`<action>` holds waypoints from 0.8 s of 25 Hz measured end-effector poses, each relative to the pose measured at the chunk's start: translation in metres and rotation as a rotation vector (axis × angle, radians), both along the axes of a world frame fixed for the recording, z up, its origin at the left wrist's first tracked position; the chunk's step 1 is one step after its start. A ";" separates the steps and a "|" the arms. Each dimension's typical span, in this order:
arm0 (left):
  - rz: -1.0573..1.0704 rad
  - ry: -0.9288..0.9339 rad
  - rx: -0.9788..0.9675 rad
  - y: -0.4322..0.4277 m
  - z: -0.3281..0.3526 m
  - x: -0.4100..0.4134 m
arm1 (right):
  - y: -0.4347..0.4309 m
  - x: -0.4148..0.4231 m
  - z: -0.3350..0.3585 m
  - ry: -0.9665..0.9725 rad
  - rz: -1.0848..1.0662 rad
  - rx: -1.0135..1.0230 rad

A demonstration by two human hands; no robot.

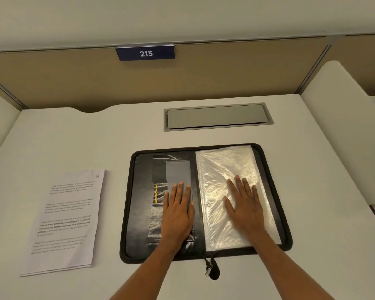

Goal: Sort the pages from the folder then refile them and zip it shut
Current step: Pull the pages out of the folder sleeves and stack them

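Left hand (178,210) and right hand (245,207) press flat, fingers straight, on the open folder (139,213); pages (67,219) lie well apart on the tabletop (95,137) to its left, zipper pull (210,268) past its near edge; I cannot read the print.

Soft, even overhead light fills the scene, bright without harshness. The black folder (139,213) is well lit. On its right half the clear plastic sleeves (223,167) throw back a wide whitish glare, and a fainter sheen crosses the pocket (157,221) on its left half. Shadows are weak: a thin one hugs the folder's near edge and the zip pull (212,270). Left of the folder, the pages (67,221) carry print too soft to read. Behind the folder, the partition (52,83) rails bow with wide-angle distortion, while the sign (145,53) reads clearly.
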State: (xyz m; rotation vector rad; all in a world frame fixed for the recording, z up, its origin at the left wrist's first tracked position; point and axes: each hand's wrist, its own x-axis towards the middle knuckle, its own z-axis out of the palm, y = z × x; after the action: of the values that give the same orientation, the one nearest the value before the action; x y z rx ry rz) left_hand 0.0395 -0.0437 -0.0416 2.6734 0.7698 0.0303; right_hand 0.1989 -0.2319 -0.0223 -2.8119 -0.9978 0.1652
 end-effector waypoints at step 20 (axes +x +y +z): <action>0.155 -0.161 -0.055 0.054 0.024 -0.061 | 0.047 -0.041 0.030 -0.021 0.068 0.182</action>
State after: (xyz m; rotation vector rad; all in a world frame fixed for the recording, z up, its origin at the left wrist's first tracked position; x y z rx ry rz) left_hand -0.0211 0.0107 -0.0175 2.5171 0.9090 0.2559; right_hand 0.1579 -0.1851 0.0082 -2.6224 -1.0571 0.0498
